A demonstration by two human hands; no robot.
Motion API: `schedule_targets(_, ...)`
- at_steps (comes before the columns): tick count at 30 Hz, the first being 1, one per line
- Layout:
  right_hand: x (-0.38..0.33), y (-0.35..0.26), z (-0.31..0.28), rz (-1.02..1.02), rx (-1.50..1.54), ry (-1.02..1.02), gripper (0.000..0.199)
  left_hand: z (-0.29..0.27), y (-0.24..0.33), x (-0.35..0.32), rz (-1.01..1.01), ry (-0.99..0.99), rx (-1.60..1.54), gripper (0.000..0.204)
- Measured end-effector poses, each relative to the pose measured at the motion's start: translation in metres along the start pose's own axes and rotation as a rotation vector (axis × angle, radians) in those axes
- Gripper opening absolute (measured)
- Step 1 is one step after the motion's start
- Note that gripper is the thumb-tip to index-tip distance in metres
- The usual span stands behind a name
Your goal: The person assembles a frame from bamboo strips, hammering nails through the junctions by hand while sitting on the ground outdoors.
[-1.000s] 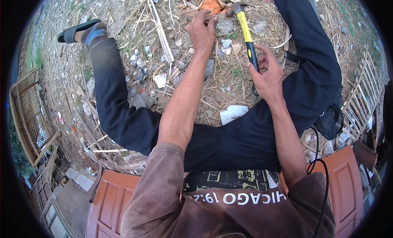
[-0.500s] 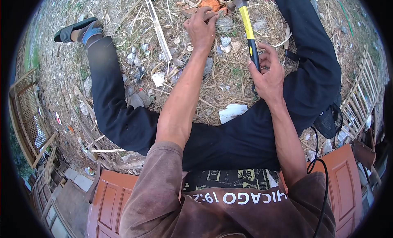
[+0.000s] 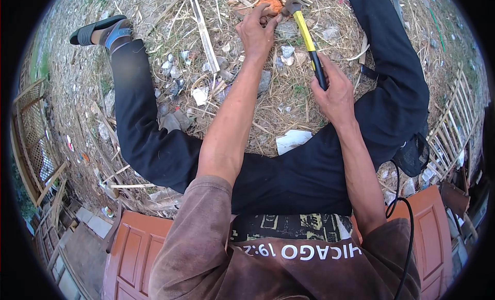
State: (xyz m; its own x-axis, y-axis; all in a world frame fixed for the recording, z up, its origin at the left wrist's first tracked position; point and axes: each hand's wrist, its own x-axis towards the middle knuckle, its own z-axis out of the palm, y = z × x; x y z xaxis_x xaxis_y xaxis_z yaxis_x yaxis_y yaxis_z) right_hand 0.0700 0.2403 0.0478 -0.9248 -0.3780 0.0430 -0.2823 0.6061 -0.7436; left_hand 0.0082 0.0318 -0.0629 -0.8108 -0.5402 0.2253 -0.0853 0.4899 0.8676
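My right hand [image 3: 335,91] is closed around the black grip of a claw hammer [image 3: 305,37] with a yellow and black handle. The hammer points away from me, its dark metal head low over the ground just right of my left fingertips. My left hand [image 3: 256,36] reaches far forward, thumb and fingers curled toward each other by a rough orange lump [image 3: 270,3] that looks like broken brick. Something small and brownish shows by these fingertips; I cannot make out what it is.
Dry straw, stones and pale shards cover the ground. A wooden strip [image 3: 204,34] lies left of my left hand, and a white fragment [image 3: 293,141] lies between my legs. Reddish-brown panelled boards [image 3: 136,248] are behind me. A slatted wooden frame [image 3: 454,127] stands at the right.
The hammer's head has moved left and nearer me, close to my left fingertips. My right fingers have wrapped more tightly around its grip. My left hand has shifted slightly right.
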Motion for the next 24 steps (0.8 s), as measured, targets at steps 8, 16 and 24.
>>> schedule_targets(8,0.002,0.003,0.0,-0.024,-0.048,0.004,0.045,-0.002,0.001,0.003,-0.062,-0.082,-0.015,0.022)
schedule_targets(16,0.003,0.004,0.004,0.075,0.041,-0.023,0.041,-0.009,-0.001,0.006,-0.141,-0.145,0.005,0.019)
schedule_targets(24,0.002,-0.016,-0.004,0.003,0.047,0.032,0.039,-0.02,0.011,0.014,0.025,-0.118,0.085,0.016)
